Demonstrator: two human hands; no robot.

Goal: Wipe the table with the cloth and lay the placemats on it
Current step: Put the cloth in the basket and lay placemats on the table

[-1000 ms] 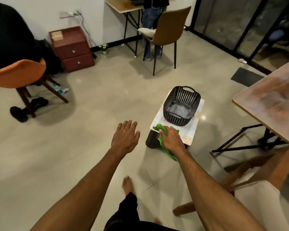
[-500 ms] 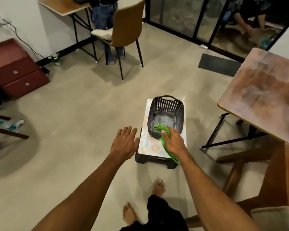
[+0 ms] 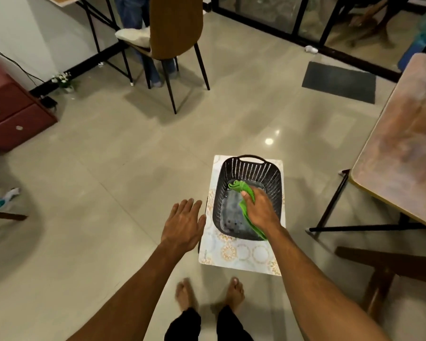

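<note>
My right hand grips a green cloth inside a black slotted basket. The basket stands on patterned placemats that lie on a low dark stool, mostly hidden under them. My left hand hovers open, fingers spread, just left of the placemats' edge and holds nothing. The brown table stands to the right, its top bare where I can see it.
A wooden chair sits at the lower right by the table. A brown chair and a desk with a person's legs behind it are at the back. A red drawer cabinet stands at the left, a dark doormat near the glass doors.
My right hand has carried the green cloth from the stool's near edge into the basket. My view has moved closer and turned so the stool is straight ahead. The left hand stays open.
</note>
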